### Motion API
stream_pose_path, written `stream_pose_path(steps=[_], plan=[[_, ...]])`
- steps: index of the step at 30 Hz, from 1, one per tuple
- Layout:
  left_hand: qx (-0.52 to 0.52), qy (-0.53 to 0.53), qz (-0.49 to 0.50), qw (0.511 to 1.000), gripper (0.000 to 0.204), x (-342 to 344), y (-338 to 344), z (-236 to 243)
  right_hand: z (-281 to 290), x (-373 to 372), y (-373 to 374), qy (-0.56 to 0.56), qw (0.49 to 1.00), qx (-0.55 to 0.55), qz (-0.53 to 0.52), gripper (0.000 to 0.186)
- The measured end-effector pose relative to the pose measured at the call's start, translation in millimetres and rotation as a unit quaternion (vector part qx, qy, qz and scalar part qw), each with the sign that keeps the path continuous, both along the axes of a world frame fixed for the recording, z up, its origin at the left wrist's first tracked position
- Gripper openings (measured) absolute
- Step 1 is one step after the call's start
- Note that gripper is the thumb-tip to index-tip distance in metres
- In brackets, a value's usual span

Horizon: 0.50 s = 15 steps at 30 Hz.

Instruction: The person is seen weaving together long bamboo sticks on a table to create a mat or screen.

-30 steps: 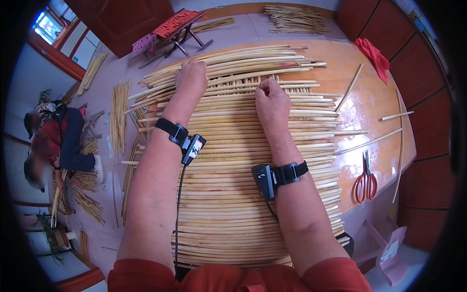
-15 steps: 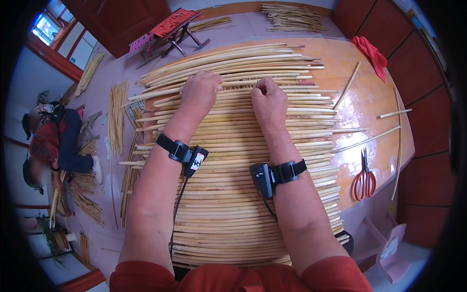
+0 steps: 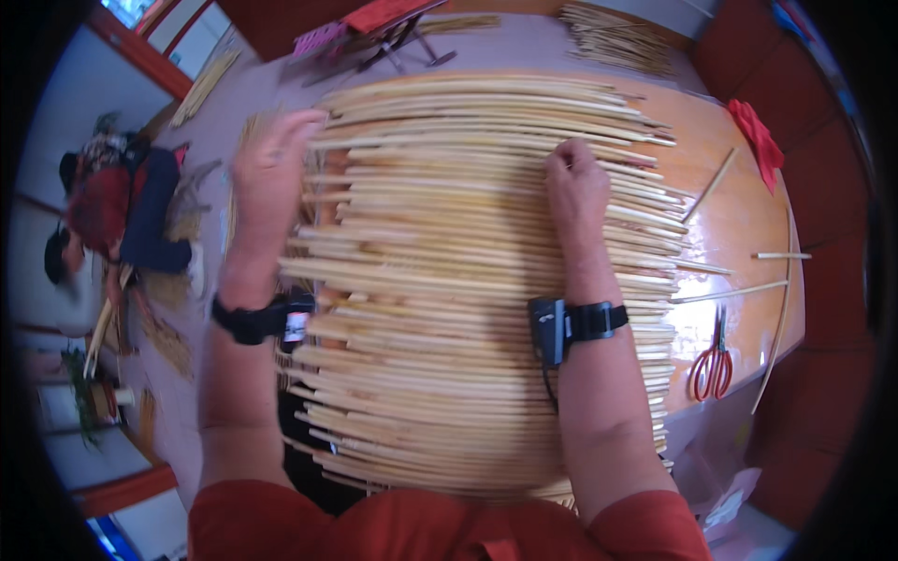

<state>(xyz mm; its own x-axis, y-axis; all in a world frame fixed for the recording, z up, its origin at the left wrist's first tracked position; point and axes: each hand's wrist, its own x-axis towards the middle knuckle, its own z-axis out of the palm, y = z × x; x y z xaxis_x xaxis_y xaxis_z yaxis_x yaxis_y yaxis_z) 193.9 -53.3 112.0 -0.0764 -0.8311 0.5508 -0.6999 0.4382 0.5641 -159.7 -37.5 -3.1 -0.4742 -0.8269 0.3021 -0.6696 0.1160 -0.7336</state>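
Note:
A wide mat of pale, peeled sticks [image 3: 440, 309] lies across the table under my arms, the sticks side by side from left to right. My left hand [image 3: 271, 178] is over the left ends of the far sticks; it is smeared by motion, and I cannot tell what its fingers hold, if anything. My right hand [image 3: 578, 182] rests over the far right part of the mat, its thumb and fingers pinched together. Whatever is in that pinch is too small or hidden to name. Both wrists wear black straps with small devices.
On the table's [image 3: 697, 243] right side lie red-handled scissors [image 3: 713, 369], several loose sticks [image 3: 730, 292] and a red cloth [image 3: 758, 145]. A folding stool [image 3: 398, 23] and a stick pile [image 3: 617, 39] stand beyond. A person [image 3: 117, 210] bends over sticks at the left.
My left hand has swung left, from the far middle of the mat to its left ends. The view has shifted; my right hand stays pinched over the far right part.

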Motion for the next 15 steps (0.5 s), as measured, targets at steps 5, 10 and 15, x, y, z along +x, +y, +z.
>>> stream_pose_path(steps=[5, 10, 15], plan=[[0.059, 0.101, 0.107, 0.987, 0.016, 158.7, 64.8, -0.4, -17.9, -52.4, -13.4, 0.344, 0.924, -0.078, 0.149, 0.011], [0.123, 0.13, 0.259, 0.949, 0.018, 289.0, 153.1, -61.1, -19.2, -79.8, -28.1, 0.055, 0.996, 0.051, 0.057, 0.023], [0.168, 0.178, 0.329, 0.912, 0.018, 403.6, 236.9, -96.7, -27.2, -71.8, -31.9, 0.248, 0.965, 0.075, 0.045, 0.032]])
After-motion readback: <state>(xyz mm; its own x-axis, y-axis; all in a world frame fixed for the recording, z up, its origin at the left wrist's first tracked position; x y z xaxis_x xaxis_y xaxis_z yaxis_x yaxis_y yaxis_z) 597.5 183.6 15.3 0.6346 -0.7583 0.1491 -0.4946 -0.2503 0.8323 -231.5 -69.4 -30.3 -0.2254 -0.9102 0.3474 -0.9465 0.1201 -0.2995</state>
